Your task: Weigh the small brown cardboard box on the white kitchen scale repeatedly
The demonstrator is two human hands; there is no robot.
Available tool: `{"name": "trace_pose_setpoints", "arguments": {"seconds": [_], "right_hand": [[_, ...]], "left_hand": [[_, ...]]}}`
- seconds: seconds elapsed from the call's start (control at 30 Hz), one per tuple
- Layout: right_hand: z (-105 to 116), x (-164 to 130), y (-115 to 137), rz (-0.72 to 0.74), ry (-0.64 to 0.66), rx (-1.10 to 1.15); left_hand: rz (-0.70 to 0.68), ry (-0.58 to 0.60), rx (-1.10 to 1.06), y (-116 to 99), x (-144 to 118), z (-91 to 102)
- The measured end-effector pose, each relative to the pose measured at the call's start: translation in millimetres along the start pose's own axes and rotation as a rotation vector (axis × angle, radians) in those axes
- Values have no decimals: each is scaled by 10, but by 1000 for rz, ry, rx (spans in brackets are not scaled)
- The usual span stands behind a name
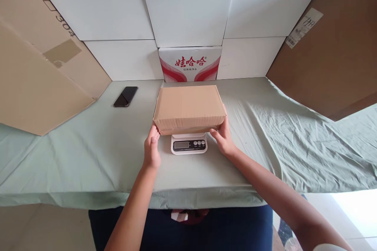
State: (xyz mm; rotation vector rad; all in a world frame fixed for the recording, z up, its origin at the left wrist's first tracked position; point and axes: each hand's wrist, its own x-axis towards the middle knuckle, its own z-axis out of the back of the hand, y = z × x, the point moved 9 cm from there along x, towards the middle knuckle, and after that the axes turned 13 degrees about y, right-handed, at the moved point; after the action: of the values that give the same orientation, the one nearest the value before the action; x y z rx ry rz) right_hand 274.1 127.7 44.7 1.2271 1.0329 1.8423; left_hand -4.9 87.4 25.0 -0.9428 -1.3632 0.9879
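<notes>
A closed brown cardboard box sits over a white digital kitchen scale; I cannot tell whether it rests on the scale or is held just above it. My left hand grips the box's near left corner, thumb up and fingers partly hidden beneath it. At the near right corner, my right hand holds the box with the thumb on its front face and the fingers along its side. The scale's display and buttons show in front of the box, while its platform is hidden. No digits are readable on the display.
A black phone lies left of the box on the green cloth. White panels and a red-and-white carton stand at the back. Large cardboard sheets flank the table at left and right.
</notes>
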Motion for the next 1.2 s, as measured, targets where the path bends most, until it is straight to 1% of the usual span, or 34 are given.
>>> {"name": "trace_pose_setpoints", "arguments": {"seconds": [0.2,0.27,0.37,0.47,0.57,0.67,0.77,0.83,0.9,1.0,1.07,1.13,1.2], "right_hand": [[1,-9,-21,-3,-13,21],[38,-8,-3,10,-30,28],[192,-7,63,43,-127,51],[334,-3,106,41,-220,64],[328,19,92,12,-201,70],[273,28,64,13,-159,86],[256,30,51,21,-151,89],[239,37,54,17,-136,89],[190,46,61,3,-97,94],[80,34,82,-18,-39,109],[24,15,106,-27,-35,127],[-3,29,142,-31,-44,146],[7,128,204,-6,-46,146]], "left_hand": [[-32,19,-16,-51,17,-27],[-35,5,-12,-62,15,-8],[-40,-73,-14,-72,5,90],[15,-178,-30,-15,-1,220],[85,-227,16,36,6,290],[108,-256,97,19,10,328],[118,-285,125,3,6,363],[114,-275,140,0,13,361],[81,-250,161,-13,23,335],[-27,-203,142,-56,26,251],[-84,-164,112,-82,33,178],[-114,-126,106,-117,87,116],[-140,-112,129,-177,223,100]]}}
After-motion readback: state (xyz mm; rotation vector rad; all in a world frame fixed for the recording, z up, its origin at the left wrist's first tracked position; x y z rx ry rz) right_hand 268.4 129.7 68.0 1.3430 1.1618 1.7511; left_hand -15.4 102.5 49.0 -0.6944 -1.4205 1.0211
